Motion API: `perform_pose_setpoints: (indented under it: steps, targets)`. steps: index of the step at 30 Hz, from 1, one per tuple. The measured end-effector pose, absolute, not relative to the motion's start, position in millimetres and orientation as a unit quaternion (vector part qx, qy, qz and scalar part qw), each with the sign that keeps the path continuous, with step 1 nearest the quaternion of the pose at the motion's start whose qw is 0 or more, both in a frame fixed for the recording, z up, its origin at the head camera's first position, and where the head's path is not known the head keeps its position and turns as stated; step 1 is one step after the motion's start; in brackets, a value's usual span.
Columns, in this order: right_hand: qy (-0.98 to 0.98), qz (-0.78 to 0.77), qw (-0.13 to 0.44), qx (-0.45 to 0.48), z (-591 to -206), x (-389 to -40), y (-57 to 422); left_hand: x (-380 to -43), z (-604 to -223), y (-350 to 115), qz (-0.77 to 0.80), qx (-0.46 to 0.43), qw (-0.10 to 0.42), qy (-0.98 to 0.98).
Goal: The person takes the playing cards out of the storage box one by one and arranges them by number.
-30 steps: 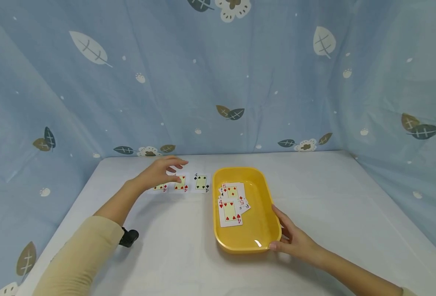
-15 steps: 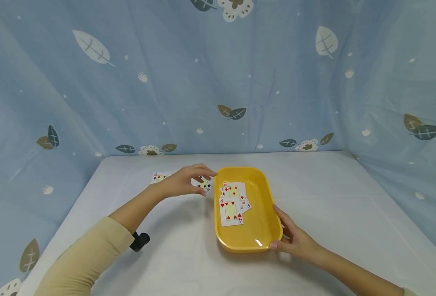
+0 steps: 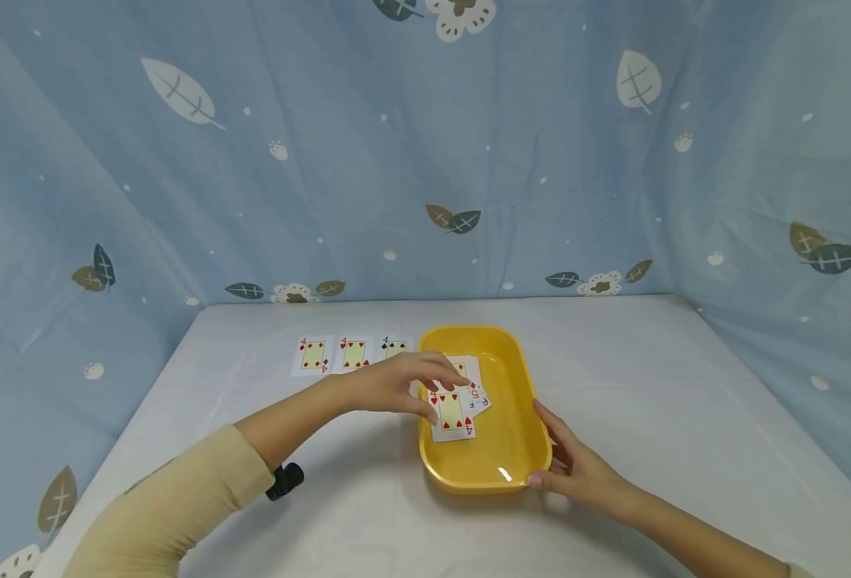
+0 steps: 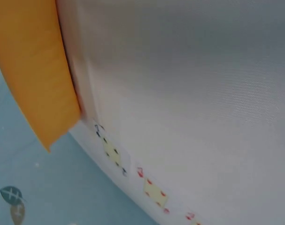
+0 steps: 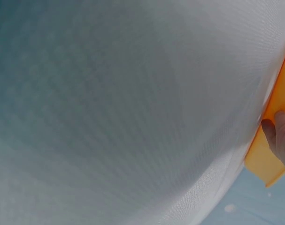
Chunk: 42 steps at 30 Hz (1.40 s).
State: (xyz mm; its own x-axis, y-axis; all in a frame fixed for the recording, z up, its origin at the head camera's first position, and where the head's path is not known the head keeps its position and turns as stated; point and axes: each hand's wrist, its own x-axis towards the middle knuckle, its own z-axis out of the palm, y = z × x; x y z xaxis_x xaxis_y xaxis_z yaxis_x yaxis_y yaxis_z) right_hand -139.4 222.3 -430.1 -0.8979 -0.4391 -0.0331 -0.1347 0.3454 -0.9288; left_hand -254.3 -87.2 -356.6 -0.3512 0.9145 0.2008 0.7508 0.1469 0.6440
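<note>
Yellow tray point(image 3: 506, 449): sat mid-desk point(image 3: 649, 377), its far end close to the desk's far edge.
Tray cards: a four of hearts point(image 3: 450, 415) overlapped a five of diamonds point(image 3: 472, 369) along the tray's left side.
Row: a four of diamonds point(image 3: 313, 356), another four of hearts point(image 3: 354, 353) and a black four point(image 3: 394, 348) lay left of the tray, toward the desk's far left corner.
Left hand point(image 3: 400, 382): hung over the tray cards, thumb parted from loosely bent fingers; contact could not be told.
Right hand point(image 3: 580, 475): gripped the tray's near right corner, thumb at the near rim, fingers bent against the right side.
Card feel: probably light, thin, bendy and slick, best pinched at an edge.
Tray feel: likely stiff, light plastic, easiest held by its rim.
Hidden: the left hand covered part of the black four, whose suit was unclear; a lower card point(image 3: 481, 404) was unreadable; the desk's near edge was cut off.
</note>
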Motion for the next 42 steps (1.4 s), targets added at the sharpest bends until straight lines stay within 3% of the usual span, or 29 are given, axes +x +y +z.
perform_pose_setpoints:
  steps: [16, 28, 42]
  targets:
    - [0.805, -0.544, 0.14, -0.192, -429.0, -139.9, 221.7, -261.4, -359.1, -45.6, 0.269, 0.565, 0.174, 0.76]
    - [0.797, -0.555, 0.147, -0.188, -431.0, -140.4, 223.9, -272.7, -375.2, -26.9, 0.089, 0.547, 0.183, 0.812]
    - [0.796, -0.548, 0.14, -0.216, -434.6, -143.2, 224.9, -281.1, -390.0, -11.6, 0.016, 0.568, 0.193, 0.8]
